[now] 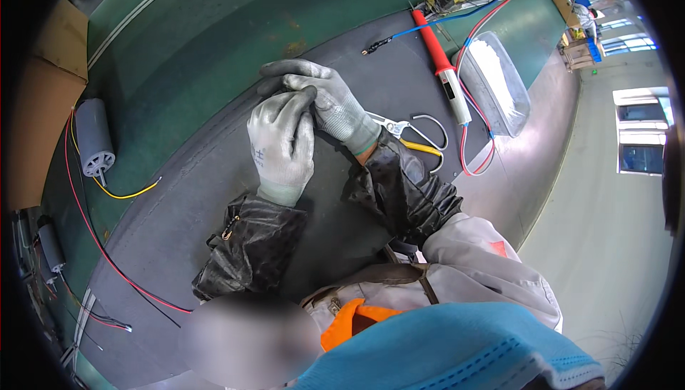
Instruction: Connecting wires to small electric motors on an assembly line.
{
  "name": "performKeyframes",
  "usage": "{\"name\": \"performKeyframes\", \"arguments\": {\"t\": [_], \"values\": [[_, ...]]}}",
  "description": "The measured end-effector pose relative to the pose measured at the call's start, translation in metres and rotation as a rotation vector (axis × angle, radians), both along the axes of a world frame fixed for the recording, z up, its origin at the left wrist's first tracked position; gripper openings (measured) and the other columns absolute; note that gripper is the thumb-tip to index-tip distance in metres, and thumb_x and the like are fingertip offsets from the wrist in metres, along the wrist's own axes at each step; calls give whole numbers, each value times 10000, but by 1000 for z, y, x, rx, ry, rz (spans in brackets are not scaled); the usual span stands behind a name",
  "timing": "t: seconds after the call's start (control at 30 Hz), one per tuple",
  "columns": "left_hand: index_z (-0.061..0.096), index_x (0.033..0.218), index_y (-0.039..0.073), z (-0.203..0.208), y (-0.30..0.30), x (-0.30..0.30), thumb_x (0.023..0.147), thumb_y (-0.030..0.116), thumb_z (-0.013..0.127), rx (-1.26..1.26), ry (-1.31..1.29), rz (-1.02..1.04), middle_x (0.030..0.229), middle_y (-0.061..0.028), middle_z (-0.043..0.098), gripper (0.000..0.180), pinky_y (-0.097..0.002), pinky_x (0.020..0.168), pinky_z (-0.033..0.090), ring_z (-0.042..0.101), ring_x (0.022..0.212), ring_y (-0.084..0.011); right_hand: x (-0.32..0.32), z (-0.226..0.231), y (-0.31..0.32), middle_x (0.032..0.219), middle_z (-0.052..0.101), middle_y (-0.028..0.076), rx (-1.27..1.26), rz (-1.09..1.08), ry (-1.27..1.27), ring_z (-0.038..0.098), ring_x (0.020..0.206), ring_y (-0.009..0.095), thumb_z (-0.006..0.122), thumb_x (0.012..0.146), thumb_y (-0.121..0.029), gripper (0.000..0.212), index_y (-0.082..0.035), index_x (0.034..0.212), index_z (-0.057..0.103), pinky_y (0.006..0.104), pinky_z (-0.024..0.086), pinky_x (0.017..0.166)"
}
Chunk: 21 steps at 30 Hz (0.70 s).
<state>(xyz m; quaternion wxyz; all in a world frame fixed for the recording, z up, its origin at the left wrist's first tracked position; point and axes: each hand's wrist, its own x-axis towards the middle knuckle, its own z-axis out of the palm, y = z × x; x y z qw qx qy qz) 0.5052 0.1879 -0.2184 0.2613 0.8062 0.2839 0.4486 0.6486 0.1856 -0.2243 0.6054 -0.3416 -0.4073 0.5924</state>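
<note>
My left hand and my right hand, both in pale grey knit gloves with darker fingertips, meet over the dark mat. The left fingers are bent, their tips against the right hand near its thumb. Its fingers, pressed together, curve toward the left hand. Whatever lies between the two hands is hidden by the gloves. Black sleeve covers wrap both forearms. Beside my right wrist, partly beneath it, lies a pair of scissors with a yellow stripe on one handle loop.
A red-and-white handheld tool and a blue cable lie beyond on the right. Next to them stands a clear plastic bin holding white strips. At left are a grey cylindrical motor with wires, a smaller motor and a cardboard box.
</note>
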Motion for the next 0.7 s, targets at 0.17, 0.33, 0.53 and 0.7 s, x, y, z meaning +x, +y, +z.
{"name": "performKeyframes", "arguments": {"t": [0.17,0.33,0.53,0.7], "values": [[652,1221,31,-1,-2,11,901,109,598,22,-59,41,1071,-141,649,334,-448,910,449,595,1014,-325,6,-6,-7,1187,679,146,92,-18,-15,667,1066,179,718,847,-633,905,73,1371,505,305,535,967],[624,1295,14,-2,-8,-2,921,80,605,-29,92,48,1219,-158,612,381,-420,1007,436,558,1132,-309,-4,-18,5,1116,709,159,-191,-5,266,703,998,201,565,999,-76,318,55,1288,574,312,568,908],[587,1362,75,-12,-4,10,768,124,693,185,165,175,1332,-159,541,606,-477,1071,392,511,1230,-352,-3,-10,3,1107,679,59,-21,-110,-236,635,1035,96,613,916,-10,354,1,1269,630,262,535,926],[550,1406,96,-8,-6,7,692,106,670,282,284,185,1219,-168,569,724,-501,1020,414,537,1158,-378,-12,-51,21,1129,647,67,292,-58,-491,610,1136,161,612,884,-13,355,-36,1238,624,273,537,956]]}}
